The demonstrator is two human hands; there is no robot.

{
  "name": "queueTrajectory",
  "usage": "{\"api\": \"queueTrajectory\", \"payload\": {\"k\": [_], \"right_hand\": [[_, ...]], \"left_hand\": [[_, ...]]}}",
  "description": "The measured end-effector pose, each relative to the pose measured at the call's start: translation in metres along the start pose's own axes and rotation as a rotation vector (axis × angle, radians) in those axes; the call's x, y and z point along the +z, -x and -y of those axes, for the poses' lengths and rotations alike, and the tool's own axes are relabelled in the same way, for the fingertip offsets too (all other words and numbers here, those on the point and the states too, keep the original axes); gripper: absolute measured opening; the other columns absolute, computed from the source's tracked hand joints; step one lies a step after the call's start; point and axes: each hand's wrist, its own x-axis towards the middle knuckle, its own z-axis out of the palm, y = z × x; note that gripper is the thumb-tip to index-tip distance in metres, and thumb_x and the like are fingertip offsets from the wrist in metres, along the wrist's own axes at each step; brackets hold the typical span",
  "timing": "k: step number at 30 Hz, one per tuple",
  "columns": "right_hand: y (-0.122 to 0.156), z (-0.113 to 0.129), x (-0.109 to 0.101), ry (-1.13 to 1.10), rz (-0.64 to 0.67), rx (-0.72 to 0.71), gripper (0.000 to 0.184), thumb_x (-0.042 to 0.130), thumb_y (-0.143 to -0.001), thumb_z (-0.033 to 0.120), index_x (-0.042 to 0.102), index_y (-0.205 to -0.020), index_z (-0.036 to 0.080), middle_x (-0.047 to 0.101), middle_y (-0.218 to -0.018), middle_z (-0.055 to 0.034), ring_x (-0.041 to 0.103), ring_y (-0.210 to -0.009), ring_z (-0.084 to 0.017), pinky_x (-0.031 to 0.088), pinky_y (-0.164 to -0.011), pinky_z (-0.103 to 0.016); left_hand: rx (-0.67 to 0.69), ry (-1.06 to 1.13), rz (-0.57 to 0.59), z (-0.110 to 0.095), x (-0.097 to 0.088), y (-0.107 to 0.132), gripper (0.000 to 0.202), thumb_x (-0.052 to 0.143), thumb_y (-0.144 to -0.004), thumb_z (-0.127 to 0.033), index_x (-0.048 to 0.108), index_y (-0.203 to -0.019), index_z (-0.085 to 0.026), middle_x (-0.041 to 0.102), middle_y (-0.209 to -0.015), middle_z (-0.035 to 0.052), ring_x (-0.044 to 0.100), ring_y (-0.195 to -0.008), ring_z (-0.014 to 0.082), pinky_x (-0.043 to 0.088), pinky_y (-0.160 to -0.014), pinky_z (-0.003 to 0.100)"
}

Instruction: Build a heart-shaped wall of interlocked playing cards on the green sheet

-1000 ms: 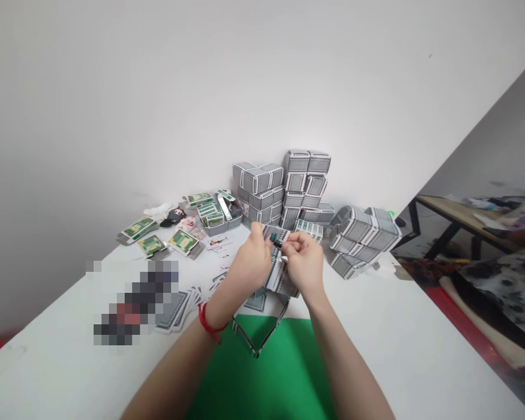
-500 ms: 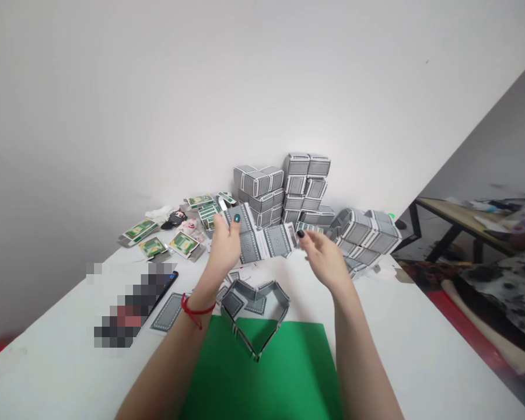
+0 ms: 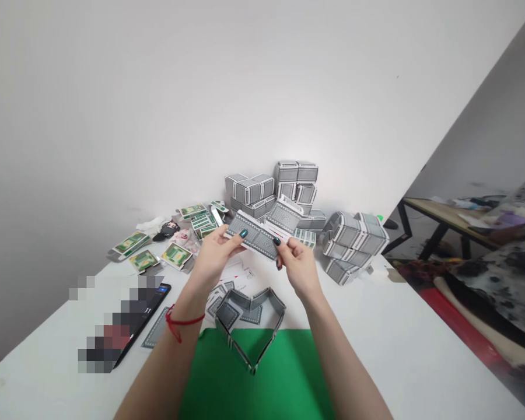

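Observation:
Both of my hands hold a piece of joined playing cards [image 3: 257,238] above the table, their grey patterned backs toward me. My left hand [image 3: 216,254] pinches its left end, thumb on top. At the lower right corner my right hand [image 3: 296,259] grips it between thumb and fingers. Another grey card section [image 3: 284,214] tilts up behind the held strip and seems joined to it. Below my hands stands a heart-shaped frame of folded cards [image 3: 271,335], partly over a green sheet [image 3: 210,379]. Loose playing cards [image 3: 226,315] lie inside and beside the heart.
Stacks of folded-card blocks [image 3: 249,189] stand against the wall, with more blocks [image 3: 354,233] at the right. Green-and-yellow card boxes [image 3: 142,261] and small figures lie at the left. A phone [image 3: 144,318], partly pixelated, rests near my left forearm. Behind, at right, is a wooden table [image 3: 437,213].
My right hand has moved left and now grips the card piece. The piece has turned, its long strip now slanting down to the right. The view has shifted slightly.

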Motion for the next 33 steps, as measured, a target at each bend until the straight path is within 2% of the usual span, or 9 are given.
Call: {"api": "queueTrajectory", "payload": {"k": [3, 9, 13, 17, 20, 24, 28, 30, 33], "right_hand": [[-0.005, -0.002, -0.008, -0.061, -0.007, -0.002, 0.036, 0.064, -0.071, 0.045, 0.042, -0.057, 0.019, 0.043, -0.039, 0.0079, 0.039, -0.037, -0.006, 0.031, -0.040, -0.019], [-0.012, -0.001, -0.021, -0.165, 0.077, 0.080, 0.029, 0.073, -0.059, 0.037, 0.062, -0.075, 0.015, 0.054, -0.054, 0.0034, 0.044, -0.046, -0.007, 0.036, -0.047, -0.021], [-0.013, 0.000, -0.023, -0.059, 0.067, 0.088, 0.033, 0.072, -0.059, 0.039, 0.066, -0.079, 0.014, 0.049, -0.051, 0.0043, 0.029, -0.041, -0.004, 0.020, -0.039, -0.020], [-0.011, 0.000, -0.019, -0.034, 0.059, 0.064, 0.037, 0.071, -0.059, 0.041, 0.067, -0.082, 0.012, 0.047, -0.051, 0.0045, 0.025, -0.042, -0.004, 0.015, -0.040, -0.021], [-0.009, 0.002, -0.016, -0.034, 0.050, 0.042, 0.036, 0.068, -0.062, 0.042, 0.066, -0.083, 0.013, 0.043, -0.050, 0.0055, 0.025, -0.042, -0.005, 0.018, -0.040, -0.021], [-0.008, 0.001, -0.013, -0.009, 0.058, 0.018, 0.032, 0.065, -0.066, 0.044, 0.061, -0.078, 0.015, 0.041, -0.050, 0.0058, 0.034, -0.045, -0.008, 0.026, -0.043, -0.021], [-0.012, -0.008, -0.016, 0.119, 0.074, -0.060, 0.030, 0.055, -0.076, 0.047, 0.054, -0.076, 0.017, 0.049, -0.059, 0.0023, 0.046, -0.055, -0.011, 0.035, -0.049, -0.022], [-0.013, -0.011, -0.016, 0.216, 0.077, -0.087, 0.029, 0.051, -0.079, 0.047, 0.052, -0.076, 0.018, 0.048, -0.060, 0.0027, 0.047, -0.054, -0.011, 0.037, -0.047, -0.021], [-0.010, -0.011, -0.014, 0.231, 0.176, -0.043, 0.027, 0.045, -0.083, 0.047, 0.048, -0.082, 0.021, 0.047, -0.060, 0.0045, 0.049, -0.047, -0.010, 0.038, -0.039, -0.020]], "left_hand": [[-0.037, -0.154, 0.065, -0.004, -0.005, 0.002, 0.032, 0.072, -0.062, -0.035, 0.063, -0.083, -0.012, 0.068, -0.084, 0.0065, 0.062, -0.078, 0.0189, 0.051, -0.073, 0.032], [-0.008, -0.487, 0.183, -0.012, -0.006, 0.010, 0.030, 0.068, -0.063, -0.043, 0.068, -0.075, -0.016, 0.067, -0.070, 0.0027, 0.060, -0.071, 0.0217, 0.048, -0.061, 0.031], [0.026, -0.430, 0.200, -0.014, -0.005, 0.010, 0.032, 0.062, -0.071, -0.045, 0.068, -0.083, -0.016, 0.069, -0.080, 0.0043, 0.061, -0.078, 0.0219, 0.048, -0.070, 0.031], [0.022, -0.322, 0.149, -0.009, -0.002, 0.007, 0.035, 0.063, -0.071, -0.043, 0.066, -0.094, -0.016, 0.070, -0.083, 0.0051, 0.062, -0.082, 0.0223, 0.047, -0.077, 0.034], [-0.004, -0.261, 0.162, -0.004, 0.000, 0.006, 0.036, 0.064, -0.070, -0.041, 0.065, -0.097, -0.017, 0.070, -0.088, 0.0064, 0.062, -0.087, 0.0230, 0.047, -0.081, 0.036], [-0.119, -0.173, 0.190, -0.003, 0.001, 0.008, 0.034, 0.061, -0.073, -0.043, 0.062, -0.097, -0.019, 0.069, -0.087, 0.0051, 0.063, -0.081, 0.0221, 0.050, -0.072, 0.035], [-0.170, -0.425, 0.155, -0.005, -0.009, 0.006, 0.036, 0.060, -0.071, -0.049, 0.065, -0.083, -0.016, 0.067, -0.077, 0.0057, 0.062, -0.072, 0.0217, 0.049, -0.064, 0.032], [-0.176, -0.564, 0.116, -0.005, -0.016, 0.004, 0.044, 0.060, -0.070, -0.051, 0.064, -0.093, -0.014, 0.067, -0.080, 0.0081, 0.062, -0.072, 0.0223, 0.048, -0.063, 0.032], [-0.093, -0.507, -0.007, -0.006, -0.023, 0.000, 0.060, 0.062, -0.069, -0.049, 0.051, -0.120, -0.018, 0.062, -0.112, 0.0130, 0.060, -0.094, 0.0234, 0.047, -0.075, 0.032]]}}
